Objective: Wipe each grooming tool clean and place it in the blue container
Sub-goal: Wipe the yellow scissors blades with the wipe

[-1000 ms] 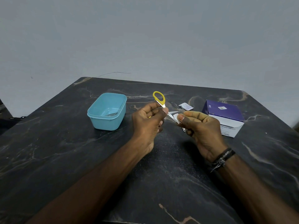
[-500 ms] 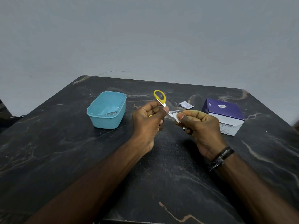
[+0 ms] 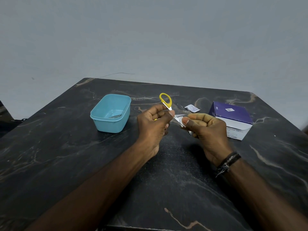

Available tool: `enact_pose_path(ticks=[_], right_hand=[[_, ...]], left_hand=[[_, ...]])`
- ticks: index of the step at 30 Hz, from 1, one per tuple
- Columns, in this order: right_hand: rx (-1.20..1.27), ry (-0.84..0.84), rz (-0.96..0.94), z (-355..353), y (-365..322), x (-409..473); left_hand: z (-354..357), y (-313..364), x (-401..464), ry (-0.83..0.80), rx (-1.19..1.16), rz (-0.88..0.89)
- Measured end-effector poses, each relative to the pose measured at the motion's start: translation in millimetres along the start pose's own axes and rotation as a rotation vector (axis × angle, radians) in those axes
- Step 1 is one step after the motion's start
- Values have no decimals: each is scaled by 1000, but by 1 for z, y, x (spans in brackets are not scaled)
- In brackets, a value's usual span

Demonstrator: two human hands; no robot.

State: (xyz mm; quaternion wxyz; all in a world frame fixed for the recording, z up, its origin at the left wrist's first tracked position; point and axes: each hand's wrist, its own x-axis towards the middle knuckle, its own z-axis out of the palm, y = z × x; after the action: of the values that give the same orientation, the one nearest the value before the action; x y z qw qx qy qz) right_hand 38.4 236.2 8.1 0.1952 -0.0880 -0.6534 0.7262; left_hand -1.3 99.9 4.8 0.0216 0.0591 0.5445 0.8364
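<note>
My left hand [image 3: 155, 124] grips small scissors [image 3: 166, 101] with yellow loop handles, one loop sticking up above my fingers. The metal blades point right toward my right hand [image 3: 205, 129], which pinches a small white wipe [image 3: 181, 122] against the blades. A thin metal tool end [image 3: 190, 132] shows below my right fingers. The blue container [image 3: 111, 114] stands on the table left of my hands, with a metal tool [image 3: 115, 116] lying inside it.
A purple and white box of alcohol wipes [image 3: 233, 119] sits to the right. A torn white wipe sachet [image 3: 192, 108] lies behind my hands. The dark marbled table [image 3: 66, 155] ends near a grey wall at the back.
My hands stay together above the table; the right hand's wipe has shifted slightly along the scissor blades. Nothing else moved.
</note>
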Motion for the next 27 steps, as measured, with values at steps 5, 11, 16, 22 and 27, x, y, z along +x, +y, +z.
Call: enact_pose_path(ticks=[5,11,16,22,27], right_hand=[[-49,-35,12,1,2,-2],[-25,-18,27,3,3,-1],[20,-54,45,5,5,-2],[-15,-113,12,2,3,0],[-34,-123,-34,3,7,-1]], left_hand=[[0,-1,0,3,18,-2],[2,-2,-1,-4,12,-11],[4,-4,-4,-6,13,-29],[1,1,0,14,22,-23],[2,-1,-4,-6,40,-27]])
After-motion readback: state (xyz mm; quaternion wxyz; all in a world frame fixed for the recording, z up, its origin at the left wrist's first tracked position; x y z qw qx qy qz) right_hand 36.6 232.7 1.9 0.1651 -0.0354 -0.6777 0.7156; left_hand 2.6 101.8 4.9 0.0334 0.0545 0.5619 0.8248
